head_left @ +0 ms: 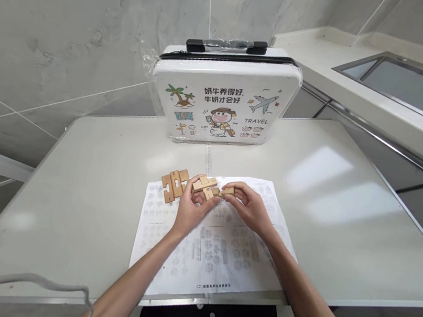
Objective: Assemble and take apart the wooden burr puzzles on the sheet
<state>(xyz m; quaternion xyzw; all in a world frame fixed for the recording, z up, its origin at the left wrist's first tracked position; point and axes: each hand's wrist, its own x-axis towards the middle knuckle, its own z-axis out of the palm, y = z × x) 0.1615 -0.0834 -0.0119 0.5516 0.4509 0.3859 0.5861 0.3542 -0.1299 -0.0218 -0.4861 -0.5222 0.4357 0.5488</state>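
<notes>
My left hand (pixel 193 206) is closed round several interlocking wooden puzzle pieces (pixel 205 183), light in colour and partly fitted together. Between the fingertips of my right hand (pixel 249 206) is a single wooden puzzle piece (pixel 227 191), its end touching or very close to the pieces on the left. Both hands are above a printed instruction sheet (pixel 188 261) covered with small diagrams. Left of my left hand lie a few darker notched wooden pieces (pixel 175 184), side by side at the sheet's upper left edge. My fingers hide part of the held pieces.
A white folding table (pixel 81 202) carries everything. At its back stands a white suitcase (pixel 226 86) in clear plastic wrap, against the grey wall (pixel 77 16). A counter with a sink (pixel 409 85) runs along the right. A grey cable (pixel 30 280) crosses the lower left.
</notes>
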